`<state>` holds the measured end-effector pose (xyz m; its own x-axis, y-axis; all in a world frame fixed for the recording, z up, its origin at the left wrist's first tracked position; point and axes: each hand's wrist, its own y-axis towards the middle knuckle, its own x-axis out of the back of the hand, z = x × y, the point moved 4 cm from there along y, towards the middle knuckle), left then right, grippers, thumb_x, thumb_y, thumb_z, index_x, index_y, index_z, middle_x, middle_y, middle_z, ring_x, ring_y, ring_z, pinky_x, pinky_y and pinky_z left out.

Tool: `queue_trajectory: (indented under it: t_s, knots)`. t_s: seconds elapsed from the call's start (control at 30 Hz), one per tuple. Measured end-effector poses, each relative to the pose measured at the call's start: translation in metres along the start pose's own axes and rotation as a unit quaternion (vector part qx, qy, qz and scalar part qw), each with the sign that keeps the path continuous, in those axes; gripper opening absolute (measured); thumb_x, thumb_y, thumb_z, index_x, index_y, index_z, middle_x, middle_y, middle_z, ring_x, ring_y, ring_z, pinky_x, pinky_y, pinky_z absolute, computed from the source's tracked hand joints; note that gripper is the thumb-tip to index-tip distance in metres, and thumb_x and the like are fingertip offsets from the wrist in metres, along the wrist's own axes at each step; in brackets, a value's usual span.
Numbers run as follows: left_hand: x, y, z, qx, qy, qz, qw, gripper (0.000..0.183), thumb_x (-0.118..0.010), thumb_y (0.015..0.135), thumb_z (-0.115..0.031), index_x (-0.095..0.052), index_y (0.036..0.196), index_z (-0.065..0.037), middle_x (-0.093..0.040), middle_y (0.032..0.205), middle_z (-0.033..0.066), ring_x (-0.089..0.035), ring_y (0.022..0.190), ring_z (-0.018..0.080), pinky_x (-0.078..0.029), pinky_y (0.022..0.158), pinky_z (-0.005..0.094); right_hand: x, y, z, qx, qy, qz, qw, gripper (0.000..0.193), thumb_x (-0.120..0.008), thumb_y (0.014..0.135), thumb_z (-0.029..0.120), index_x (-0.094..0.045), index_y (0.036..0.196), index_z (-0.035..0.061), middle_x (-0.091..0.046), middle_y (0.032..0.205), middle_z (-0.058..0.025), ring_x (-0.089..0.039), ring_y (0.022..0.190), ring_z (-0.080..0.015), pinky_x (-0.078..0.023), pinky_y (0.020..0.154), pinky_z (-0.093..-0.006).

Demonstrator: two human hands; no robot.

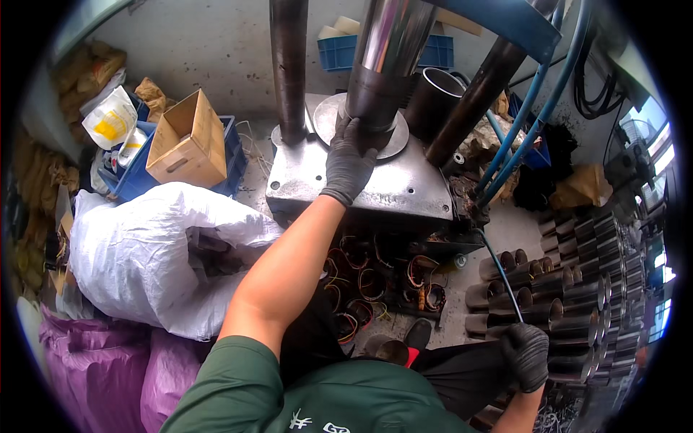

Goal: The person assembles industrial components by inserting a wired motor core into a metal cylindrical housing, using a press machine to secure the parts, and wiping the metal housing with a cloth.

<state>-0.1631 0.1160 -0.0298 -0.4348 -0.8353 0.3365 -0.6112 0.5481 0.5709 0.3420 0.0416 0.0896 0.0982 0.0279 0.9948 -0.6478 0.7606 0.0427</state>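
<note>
My left hand (349, 164), in a dark grey glove, reaches up to a press. Its fingers and thumb are against the lower front of a dark metal cylinder (375, 97), just above a round steel plate (393, 144). The cylinder stands below the shiny press ram (393, 36); the hand hides part of its base. The plate lies on the thick steel press bed (289, 177). At lower right my gloved right hand (525, 353) is closed round the end of a thin metal lever rod (503, 278), which slants up to the press's right side.
Dark press columns (289, 72) flank the ram, with blue hoses (538, 123) at right. Rows of metal tubes (577, 303) stand on the right floor. Wired coils (372, 281) sit under the bed. A white sack (137, 252), purple sacks (94, 368) and a wooden box (188, 144) are at left.
</note>
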Motion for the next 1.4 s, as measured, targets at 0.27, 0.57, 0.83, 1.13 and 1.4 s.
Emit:
queue_trajectory:
  t_s: [0.27, 0.57, 0.83, 1.13, 1.4]
  knots:
    - [-0.004, -0.001, 0.007, -0.015, -0.031, -0.018, 0.999, 0.079, -0.075, 0.078, -0.001, -0.044, 0.151, 0.001, -0.048, 0.153, 0.0219, -0.050, 0.141, 0.0359, -0.039, 0.121, 0.0394, -0.002, 0.001, -0.001, 0.000, -0.005, -0.025, 1.000, 0.011, -0.071, 0.078, 0.010, -0.075, 0.087, 0.0053, -0.069, 0.081, -0.0176, -0.067, 0.077, -0.0389, -0.053, 0.071, -0.0485]
    - [-0.003, 0.000, 0.011, -0.003, -0.045, 0.000, 0.999, 0.077, -0.075, 0.080, -0.010, -0.045, 0.150, -0.001, -0.040, 0.159, 0.0215, -0.041, 0.146, 0.0411, -0.036, 0.122, 0.0438, -0.002, 0.002, -0.003, 0.010, -0.031, -0.002, 0.999, 0.014, -0.069, 0.077, 0.010, -0.076, 0.089, 0.0060, -0.069, 0.079, -0.0171, -0.067, 0.077, -0.0382, -0.054, 0.072, -0.0486]
    - [-0.002, -0.002, 0.002, -0.002, -0.019, -0.012, 1.000, 0.078, -0.076, 0.079, -0.003, -0.044, 0.150, 0.002, -0.048, 0.153, 0.0217, -0.050, 0.140, 0.0365, -0.040, 0.120, 0.0400, 0.006, 0.008, 0.001, 0.031, -0.014, 0.040, 0.999, 0.029, -0.068, 0.076, 0.008, -0.077, 0.104, 0.0064, -0.074, 0.094, -0.0151, -0.069, 0.084, -0.0376, -0.056, 0.077, -0.0471]
    - [0.002, -0.001, 0.000, 0.010, -0.006, 0.004, 1.000, 0.077, -0.076, 0.079, -0.009, -0.045, 0.150, 0.000, -0.044, 0.156, 0.0205, -0.047, 0.141, 0.0390, -0.039, 0.120, 0.0429, 0.028, 0.025, 0.003, 0.046, 0.078, -0.054, 0.994, 0.032, -0.062, 0.079, -0.004, -0.074, 0.108, 0.0017, -0.074, 0.106, -0.0206, -0.072, 0.091, -0.0396, -0.059, 0.080, -0.0439]
    - [0.002, -0.001, 0.000, 0.014, -0.012, 0.009, 1.000, 0.076, -0.075, 0.080, -0.011, -0.046, 0.150, 0.000, -0.041, 0.158, 0.0211, -0.046, 0.142, 0.0407, -0.039, 0.120, 0.0437, 0.020, 0.017, 0.000, -0.022, 0.145, 0.044, 0.988, 0.025, -0.067, 0.079, 0.000, -0.074, 0.104, -0.0001, -0.074, 0.096, -0.0204, -0.073, 0.089, -0.0384, -0.058, 0.079, -0.0448]
